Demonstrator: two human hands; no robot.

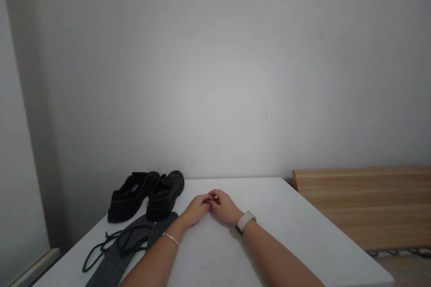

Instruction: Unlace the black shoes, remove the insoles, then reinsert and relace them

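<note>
At table centre: left hand [197, 210] and right hand [225, 206], fingertips touching, holding nothing visible. Near left: grey insoles [129, 246], loose black laces [112, 243]. Far left: black shoes [148, 195], unlaced. White table [286, 233]; wooden board [367, 202] right.

Black shoes [146, 196], white table [286, 233], grey insoles [116, 258]

We are facing a plain white wall [215, 67]; a white counter [303, 233] is standing against it, a wooden board [363, 202] lying beside its right edge.
</note>
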